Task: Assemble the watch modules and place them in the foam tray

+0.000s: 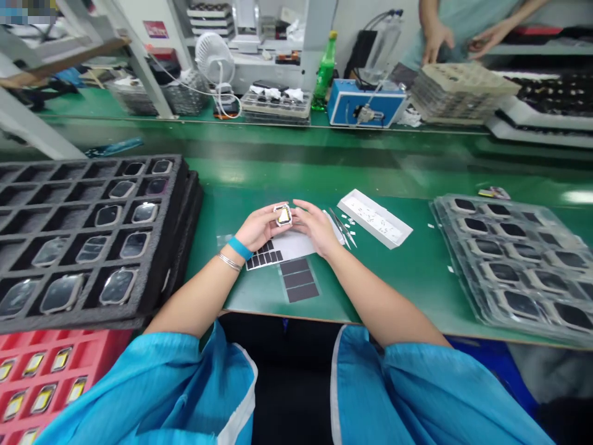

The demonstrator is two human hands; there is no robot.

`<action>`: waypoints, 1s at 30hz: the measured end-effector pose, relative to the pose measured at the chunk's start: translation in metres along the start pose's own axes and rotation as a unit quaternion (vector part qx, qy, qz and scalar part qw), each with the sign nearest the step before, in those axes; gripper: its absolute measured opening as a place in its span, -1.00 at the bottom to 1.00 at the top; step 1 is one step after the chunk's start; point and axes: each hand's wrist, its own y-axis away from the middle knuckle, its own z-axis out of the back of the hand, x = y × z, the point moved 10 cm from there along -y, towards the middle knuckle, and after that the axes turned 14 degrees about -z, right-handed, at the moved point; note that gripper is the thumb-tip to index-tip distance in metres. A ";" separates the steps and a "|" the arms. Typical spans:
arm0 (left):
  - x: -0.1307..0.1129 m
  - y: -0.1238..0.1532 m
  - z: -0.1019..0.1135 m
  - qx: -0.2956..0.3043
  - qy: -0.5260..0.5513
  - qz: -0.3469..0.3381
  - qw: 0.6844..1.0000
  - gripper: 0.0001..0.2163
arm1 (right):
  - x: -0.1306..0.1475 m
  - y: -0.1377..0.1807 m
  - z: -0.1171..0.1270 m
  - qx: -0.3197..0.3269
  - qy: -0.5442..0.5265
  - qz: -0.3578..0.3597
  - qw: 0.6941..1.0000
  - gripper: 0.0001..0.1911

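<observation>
Between left hand (259,227), right hand (317,227): framed component (283,215)

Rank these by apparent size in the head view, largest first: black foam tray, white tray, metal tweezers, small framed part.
Largest to smallest: black foam tray, white tray, metal tweezers, small framed part.

Head camera looks forward and down (close) at left hand (262,227), right hand (315,227).

The module (283,215) is gold in a pale frame, the bench mat (398,290) green.
</observation>
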 end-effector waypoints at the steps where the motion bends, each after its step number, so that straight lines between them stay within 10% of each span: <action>1: -0.004 0.000 0.000 -0.011 0.014 -0.008 1.000 -0.73 | 0.003 -0.001 0.005 -0.020 0.007 0.018 1.000 -0.48; 6: -0.041 0.017 -0.011 0.007 0.017 -0.116 0.993 -0.60 | 0.007 -0.004 0.026 -0.112 0.112 0.087 0.983 -0.44; 11: -0.108 0.097 -0.020 0.027 -0.150 -0.293 0.944 -0.51 | 0.008 -0.003 0.025 -0.128 0.162 0.110 0.972 -0.47; 17: -0.216 0.212 0.035 -0.181 -0.493 -0.435 0.731 -0.53 | 0.010 0.010 0.013 -0.121 0.196 0.113 0.967 -0.51; 23: -0.301 0.196 0.130 -0.287 -0.711 -0.325 0.554 -0.54 | 0.011 0.010 0.013 -0.117 0.192 0.117 0.967 -0.54; 30: -0.325 0.167 0.219 -0.344 -0.760 -0.122 0.537 -0.63 | 0.020 0.013 0.010 -0.127 0.212 0.140 0.959 -0.56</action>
